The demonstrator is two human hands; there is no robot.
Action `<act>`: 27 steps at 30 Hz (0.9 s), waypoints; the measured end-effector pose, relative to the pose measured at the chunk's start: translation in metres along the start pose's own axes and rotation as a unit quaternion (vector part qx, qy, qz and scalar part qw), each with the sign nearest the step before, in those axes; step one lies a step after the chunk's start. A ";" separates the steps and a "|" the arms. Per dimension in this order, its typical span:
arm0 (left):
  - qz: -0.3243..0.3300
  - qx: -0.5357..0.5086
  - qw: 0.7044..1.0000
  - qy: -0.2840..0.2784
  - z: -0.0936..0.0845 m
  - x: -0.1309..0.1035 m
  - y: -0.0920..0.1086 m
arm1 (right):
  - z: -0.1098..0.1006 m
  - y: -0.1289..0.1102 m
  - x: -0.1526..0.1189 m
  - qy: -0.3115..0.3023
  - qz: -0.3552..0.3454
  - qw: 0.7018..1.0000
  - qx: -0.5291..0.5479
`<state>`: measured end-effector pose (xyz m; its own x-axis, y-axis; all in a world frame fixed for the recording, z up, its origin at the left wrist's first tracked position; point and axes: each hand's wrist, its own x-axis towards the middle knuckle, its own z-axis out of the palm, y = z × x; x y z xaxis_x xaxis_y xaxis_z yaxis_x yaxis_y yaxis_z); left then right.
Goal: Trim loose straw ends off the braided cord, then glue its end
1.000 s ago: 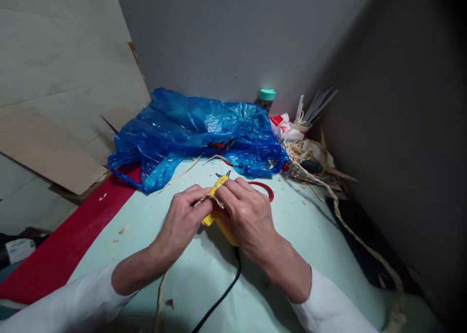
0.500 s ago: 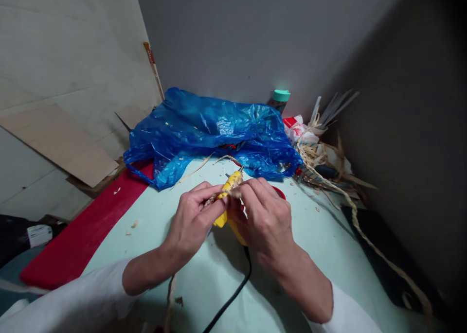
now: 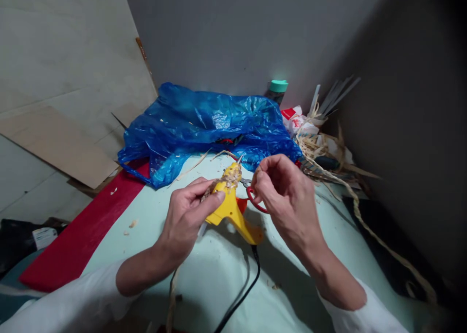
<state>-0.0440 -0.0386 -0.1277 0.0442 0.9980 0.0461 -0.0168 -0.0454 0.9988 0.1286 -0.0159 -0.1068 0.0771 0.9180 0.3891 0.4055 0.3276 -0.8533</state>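
Note:
A yellow glue gun point(image 3: 233, 211) is gripped by my left hand point(image 3: 186, 216), its metal tip pointing up and away from me. Flaky, straw-coloured bits point(image 3: 230, 178) cover the gun's front end under my fingertips. Its black cord point(image 3: 251, 284) runs down toward me. My right hand point(image 3: 288, 197) is raised to the right of the gun, apart from it, thumb and fingers pinched together. Whatever lies in that pinch is too small to make out. Behind the right hand are red-handled scissors point(image 3: 258, 204), partly hidden by its fingers.
A crumpled blue plastic bag point(image 3: 207, 119) lies at the back, with a green-lidded jar point(image 3: 278, 87) behind it. Straw strands, glue sticks point(image 3: 337, 97) and a twisted rope point(image 3: 375, 240) are to the right. Cardboard point(image 3: 62, 143) leans left beside a red strip point(image 3: 80, 231).
My right hand has pulled away from the glue gun, up and to the right, uncovering the gun's handle and the scissors. My left hand keeps hold of the gun.

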 end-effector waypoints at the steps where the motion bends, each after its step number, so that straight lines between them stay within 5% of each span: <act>1: -0.005 -0.027 1.000 0.004 -0.001 0.000 -0.001 | -0.001 0.000 0.000 -0.032 0.018 0.999 0.006; 7: -0.062 -0.139 0.988 0.022 -0.002 0.001 0.001 | 0.001 0.005 0.001 -0.120 0.021 0.992 -0.012; 15: -0.059 -0.143 0.986 0.054 -0.002 0.011 0.009 | -0.001 0.003 -0.001 -0.037 -0.061 0.990 -0.122; 22: -0.006 -0.119 0.991 0.064 -0.007 0.018 0.005 | 0.027 0.013 -0.028 -0.175 -0.184 0.943 -0.214; 27: -0.025 -0.179 0.983 0.019 -0.004 0.020 0.012 | 0.038 0.020 -0.027 -0.109 -0.174 0.964 -0.167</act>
<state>-0.0473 -0.0189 -0.1148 0.0170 0.9998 -0.0099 -0.3667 0.0154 0.9302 0.0999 -0.0257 -0.1474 -0.2953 0.8032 0.5173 0.6463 0.5667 -0.5110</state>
